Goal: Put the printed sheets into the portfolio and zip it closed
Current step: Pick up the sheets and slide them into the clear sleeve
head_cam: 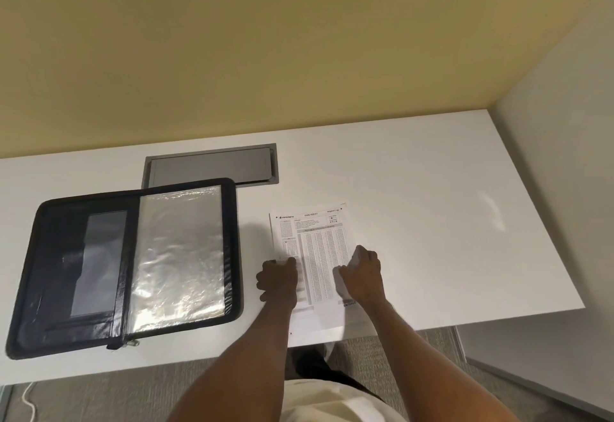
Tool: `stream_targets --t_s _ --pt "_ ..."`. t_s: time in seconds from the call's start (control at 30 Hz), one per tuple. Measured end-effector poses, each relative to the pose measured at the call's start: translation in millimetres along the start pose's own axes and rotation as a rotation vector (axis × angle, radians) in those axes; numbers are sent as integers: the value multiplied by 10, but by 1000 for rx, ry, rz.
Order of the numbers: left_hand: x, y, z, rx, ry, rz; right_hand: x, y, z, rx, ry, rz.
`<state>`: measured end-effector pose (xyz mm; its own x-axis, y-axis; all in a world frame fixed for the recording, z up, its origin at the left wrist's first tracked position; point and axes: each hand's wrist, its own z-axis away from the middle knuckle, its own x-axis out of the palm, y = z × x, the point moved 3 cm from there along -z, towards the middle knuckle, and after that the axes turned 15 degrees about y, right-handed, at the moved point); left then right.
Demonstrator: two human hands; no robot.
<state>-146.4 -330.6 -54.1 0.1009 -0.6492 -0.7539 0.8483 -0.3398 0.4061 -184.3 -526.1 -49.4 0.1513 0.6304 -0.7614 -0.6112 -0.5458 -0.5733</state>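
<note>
A black zip portfolio [53,288] lies open flat at the left of the white desk, its right half covered by a shiny clear plastic sleeve [179,252]. To its right lies a stack of printed sheets [317,249] with rows of small print. My left hand [279,278] rests on the stack's left edge, fingers curled onto the paper. My right hand [363,273] is at the stack's right edge, fingers hooked around it. The sheets are flat on the desk; their lower part is hidden by my hands and forearms.
A grey recessed cable hatch [212,169] sits in the desk [448,222] behind the portfolio. A yellow wall rises behind and a pale partition [558,122] stands at the right. The desk's front edge runs just below the sheets; a white cable [28,401] lies on the carpet.
</note>
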Motion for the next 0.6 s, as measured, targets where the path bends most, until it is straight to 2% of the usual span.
stream_targets --t_s 0.1,0.23,0.33,0.6 --pt "-43 -12 -18 24 -5 -32 -6 3 25 -16 12 -4" --pt "-57 -50 -20 19 -86 222 -3 -9 59 -22 21 -6" --pt "-92 -68 0 -13 -99 320 -5 -22 73 -15 16 2" --pt "-148 -145 -102 75 -166 302 -35 -52 77 -7 -9 44"
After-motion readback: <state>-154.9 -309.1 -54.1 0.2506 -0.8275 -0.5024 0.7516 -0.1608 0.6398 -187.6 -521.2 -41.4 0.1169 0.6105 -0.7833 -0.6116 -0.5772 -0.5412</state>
